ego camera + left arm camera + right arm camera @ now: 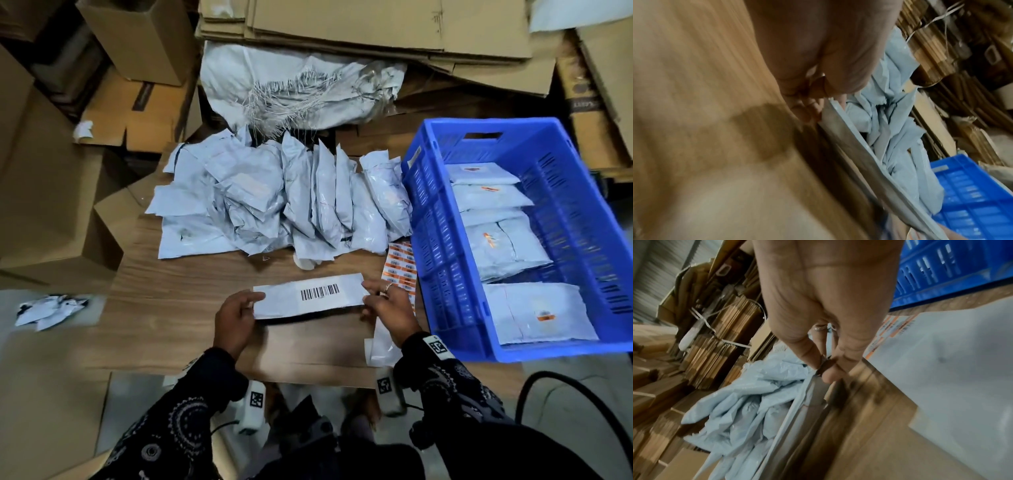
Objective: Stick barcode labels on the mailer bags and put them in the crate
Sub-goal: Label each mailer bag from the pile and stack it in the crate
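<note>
Mailer bag (310, 296), black barcode uppermost, held just above the wooden table (191, 308): left hand (236, 317) and right hand (388, 308) each pinch one end. Step, as judged: bag in hand for labelling. Next, an orange label from the label sheet (402, 265) (beside the blue crate (424, 240)), then crating.

Dim, even indoor light; wrist views motion-blurred, head view warped at edges.

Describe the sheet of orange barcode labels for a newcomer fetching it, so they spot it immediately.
Find the blue crate on the wooden table. The label sheet lies flat against its near-left wall, beside the pile of mailer bags; only it shows rows of orange stickers.
</note>
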Demonstrator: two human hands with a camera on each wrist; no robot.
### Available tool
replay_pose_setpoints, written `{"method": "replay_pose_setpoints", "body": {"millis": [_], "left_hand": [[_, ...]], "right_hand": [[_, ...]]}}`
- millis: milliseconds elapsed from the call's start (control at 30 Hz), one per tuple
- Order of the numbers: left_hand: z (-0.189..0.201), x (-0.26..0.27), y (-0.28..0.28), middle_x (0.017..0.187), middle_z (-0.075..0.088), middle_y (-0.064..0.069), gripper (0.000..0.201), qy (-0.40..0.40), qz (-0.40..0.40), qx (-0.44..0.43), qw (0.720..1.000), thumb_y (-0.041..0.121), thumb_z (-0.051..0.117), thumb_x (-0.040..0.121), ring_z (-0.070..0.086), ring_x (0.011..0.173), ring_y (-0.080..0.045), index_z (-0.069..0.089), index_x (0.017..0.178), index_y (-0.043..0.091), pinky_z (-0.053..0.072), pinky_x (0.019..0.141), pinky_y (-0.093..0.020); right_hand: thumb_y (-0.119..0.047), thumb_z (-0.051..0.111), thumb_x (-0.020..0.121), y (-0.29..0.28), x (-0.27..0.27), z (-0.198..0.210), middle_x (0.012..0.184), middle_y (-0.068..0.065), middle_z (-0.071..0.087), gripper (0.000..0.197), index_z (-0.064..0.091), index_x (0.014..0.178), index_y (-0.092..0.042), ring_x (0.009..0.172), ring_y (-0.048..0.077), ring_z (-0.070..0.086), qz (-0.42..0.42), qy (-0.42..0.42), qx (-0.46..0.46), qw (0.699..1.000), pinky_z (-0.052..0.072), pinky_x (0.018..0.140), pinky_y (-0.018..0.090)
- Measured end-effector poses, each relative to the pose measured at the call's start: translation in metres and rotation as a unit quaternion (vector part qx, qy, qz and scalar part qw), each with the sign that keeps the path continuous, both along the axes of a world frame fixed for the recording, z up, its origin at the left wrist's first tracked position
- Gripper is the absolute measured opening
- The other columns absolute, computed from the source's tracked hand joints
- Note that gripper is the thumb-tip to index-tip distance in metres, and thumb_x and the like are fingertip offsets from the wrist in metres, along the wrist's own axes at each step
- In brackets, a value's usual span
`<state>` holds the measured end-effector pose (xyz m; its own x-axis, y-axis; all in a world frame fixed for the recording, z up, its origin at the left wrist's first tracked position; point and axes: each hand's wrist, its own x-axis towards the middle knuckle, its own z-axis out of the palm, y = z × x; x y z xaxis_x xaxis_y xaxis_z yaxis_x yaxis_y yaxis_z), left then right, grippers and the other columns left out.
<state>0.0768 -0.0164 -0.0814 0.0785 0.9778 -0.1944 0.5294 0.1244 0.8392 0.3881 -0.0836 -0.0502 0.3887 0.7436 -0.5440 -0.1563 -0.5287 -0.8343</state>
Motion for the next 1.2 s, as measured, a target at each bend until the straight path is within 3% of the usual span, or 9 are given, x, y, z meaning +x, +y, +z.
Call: {"method": "replay_pose_setpoints", "body": {"millis": [167,267,433,600,733,833,967,1100,1200], "left_hand": [[0.021,-0.009,0.012,0.101,0.077,0.009,0.038,-0.090,-0.043,-0.038,0.994,-0.018,0.064,0.085,0.068,0.102,-0.001,0.076,0.104,0.013,0.052,0.093,-0.018],[0.026,-0.013,0.013,0.086,0.078,0.000,0.020,-0.152,0.001,-0.062,0.986,-0.006,0.069,0.089,0.070,0.083,-0.013,0.076,0.098,0.010,0.058,0.081,-0.028],[0.035,-0.011,0.011,0.085,0.075,-0.001,0.013,-0.211,0.055,-0.086,0.972,0.002,0.062,0.097,0.068,0.080,-0.016,0.074,0.096,0.005,0.058,0.068,-0.024],[0.036,-0.009,0.005,0.098,0.076,-0.013,0.023,-0.265,0.077,-0.158,0.948,0.022,0.058,0.102,0.070,0.087,-0.023,0.074,0.108,0.006,0.059,0.077,-0.039],[0.011,-0.017,0.005,0.089,0.072,-0.003,0.039,-0.205,0.072,-0.175,0.960,0.026,0.090,0.074,0.067,0.087,-0.018,0.073,0.107,0.013,0.055,0.082,-0.037],[-0.005,-0.019,0.006,0.076,0.064,0.006,0.046,-0.128,0.068,-0.159,0.977,0.035,0.090,0.059,0.063,0.076,-0.015,0.074,0.099,0.021,0.054,0.082,-0.041],[-0.011,-0.014,0.008,0.093,0.073,0.000,0.040,-0.009,0.025,-0.083,0.996,0.020,0.086,0.075,0.070,0.095,-0.025,0.068,0.111,0.021,0.054,0.093,-0.039],[-0.005,-0.003,0.000,0.116,0.060,-0.008,0.049,0.091,-0.029,0.029,0.995,0.030,0.071,0.086,0.061,0.108,-0.027,0.058,0.131,0.017,0.049,0.097,-0.041],[0.013,0.021,-0.014,0.118,0.059,-0.003,0.045,0.120,-0.104,0.130,0.979,0.041,0.054,0.089,0.058,0.108,-0.026,0.059,0.129,0.021,0.049,0.093,-0.043]], "right_hand": [[0.014,0.058,0.086,0.006,0.014,0.015,0.084,0.020,0.071,0.033,0.069,0.113,-0.001,0.065,0.026,0.062,-0.002,0.047,0.018,0.999,0.056,0.060,0.032],[0.003,0.066,0.090,0.009,0.020,0.018,0.083,0.027,0.069,0.014,0.072,0.102,0.002,0.071,0.033,0.061,0.005,0.024,0.043,0.999,0.054,0.058,0.035],[-0.007,0.065,0.096,0.014,0.016,0.026,0.057,-0.010,0.062,0.016,0.066,0.081,-0.008,0.051,0.001,0.054,0.015,-0.057,0.058,0.997,0.043,0.048,0.016],[-0.008,0.069,0.094,0.022,0.010,0.008,0.074,0.002,0.067,0.003,0.069,0.093,-0.005,0.062,0.009,0.059,0.002,-0.100,0.020,0.995,0.046,0.054,0.019],[-0.005,0.068,0.092,0.022,0.007,-0.010,0.067,0.003,0.065,0.007,0.069,0.099,-0.002,0.053,0.008,0.057,0.003,-0.099,-0.022,0.995,0.044,0.048,0.023],[-0.002,0.065,0.090,0.017,0.008,-0.017,0.064,0.001,0.063,0.014,0.068,0.103,-0.005,0.053,0.014,0.056,0.023,-0.115,-0.042,0.992,0.044,0.048,0.028],[-0.009,0.066,0.086,0.006,0.012,-0.015,0.084,-0.002,0.073,0.019,0.071,0.103,-0.016,0.081,0.016,0.069,0.058,-0.195,-0.029,0.979,0.054,0.070,0.030],[-0.012,0.069,0.092,-0.020,0.024,0.000,0.098,-0.002,0.070,0.016,0.071,0.108,-0.011,0.088,0.009,0.065,0.054,-0.284,0.001,0.957,0.049,0.075,0.017],[-0.012,0.069,0.094,-0.047,0.037,0.008,0.103,0.002,0.073,0.015,0.072,0.108,-0.012,0.096,0.015,0.067,0.056,-0.343,0.008,0.938,0.051,0.089,0.027]]}}
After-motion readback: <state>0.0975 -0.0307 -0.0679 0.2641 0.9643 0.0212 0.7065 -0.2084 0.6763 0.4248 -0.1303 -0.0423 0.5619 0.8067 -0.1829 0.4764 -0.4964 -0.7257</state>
